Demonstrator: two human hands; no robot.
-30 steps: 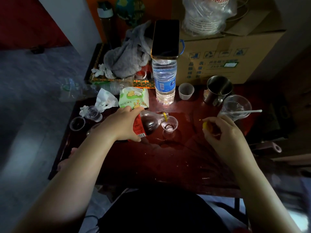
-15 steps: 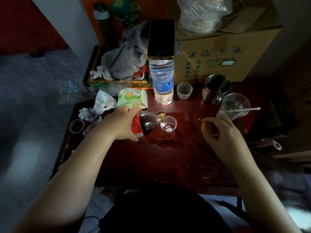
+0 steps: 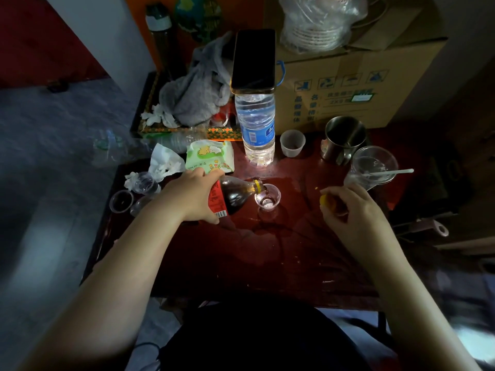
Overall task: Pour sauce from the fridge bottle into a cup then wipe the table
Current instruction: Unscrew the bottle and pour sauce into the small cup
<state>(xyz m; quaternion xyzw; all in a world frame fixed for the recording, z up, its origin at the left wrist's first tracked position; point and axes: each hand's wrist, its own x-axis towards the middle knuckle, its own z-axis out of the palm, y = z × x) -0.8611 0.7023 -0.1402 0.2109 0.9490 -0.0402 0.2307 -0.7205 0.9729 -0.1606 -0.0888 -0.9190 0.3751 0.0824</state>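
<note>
From the head view I see my left hand point(image 3: 193, 194) wrapped around the body of the sauce bottle point(image 3: 232, 197), fingers point(image 3: 214, 219) closed over its red label. The bottle lies tipped almost flat, its long axis running left to right, base hidden in my palm and yellow-ringed neck pointing right and a little downward. The mouth sits right at the rim of the small clear cup point(image 3: 267, 200), which stands upright on the dark red surface point(image 3: 241, 253) near its middle, a little dark liquid at its bottom. My right hand point(image 3: 351, 212) hovers to the right of the cup, apart from it, fingers curled in and pinching a yellow cap point(image 3: 324, 201). Behind the cup a water bottle point(image 3: 256, 129) stands upright with a phone point(image 3: 254, 60) resting on top. A tissue pack point(image 3: 210, 156) lies just beyond my left hand. A steel mug point(image 3: 344, 139) stands at the far right, near the cardboard box point(image 3: 348, 84).
</note>
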